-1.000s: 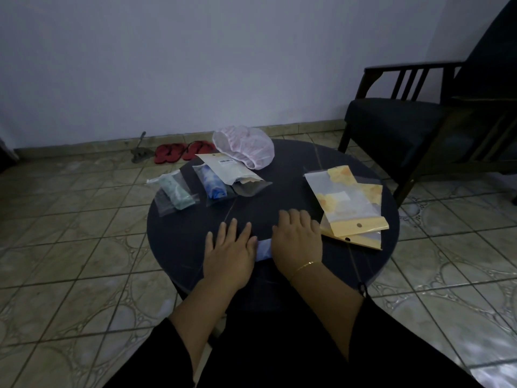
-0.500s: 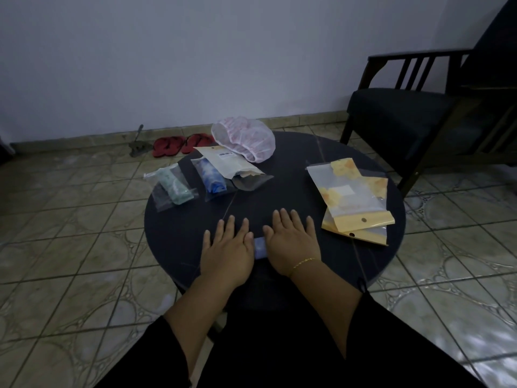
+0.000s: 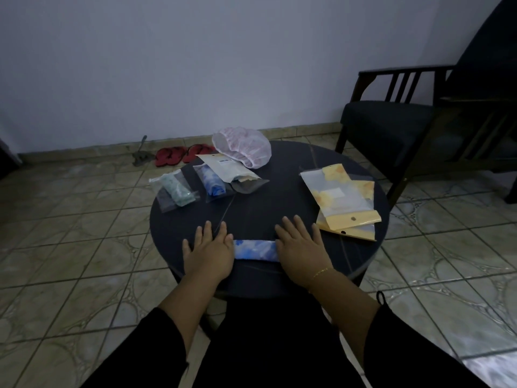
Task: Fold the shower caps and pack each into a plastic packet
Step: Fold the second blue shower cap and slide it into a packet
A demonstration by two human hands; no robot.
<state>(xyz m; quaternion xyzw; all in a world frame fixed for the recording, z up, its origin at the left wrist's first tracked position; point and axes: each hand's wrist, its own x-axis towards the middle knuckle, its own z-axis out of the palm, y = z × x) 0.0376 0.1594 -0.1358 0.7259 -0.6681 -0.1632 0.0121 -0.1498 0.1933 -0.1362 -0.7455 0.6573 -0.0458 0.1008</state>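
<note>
A blue-and-white shower cap, folded into a narrow strip, is laid flat along the near edge of the round dark table. Its left end is pressed down by the left hand and its right end by the right hand; both hands are held flat with the fingers straight and slightly spread, nothing being gripped. A thin gold bracelet is worn on the right wrist.

Near the right edge of the table, a stack of clear packets with yellow flaps is seen. At the far edge, an unfolded pink shower cap is bunched in a dome. Just in front of it a white-backed packet is laid, overlapping a packet with a blue cap inside. Towards the far left edge, a packet holding a green cap is placed just beside the blue one.

On the tiled floor beyond the table, a pair of red sandals is set against the wall. A dark wooden armchair is stood to the right of the table.
</note>
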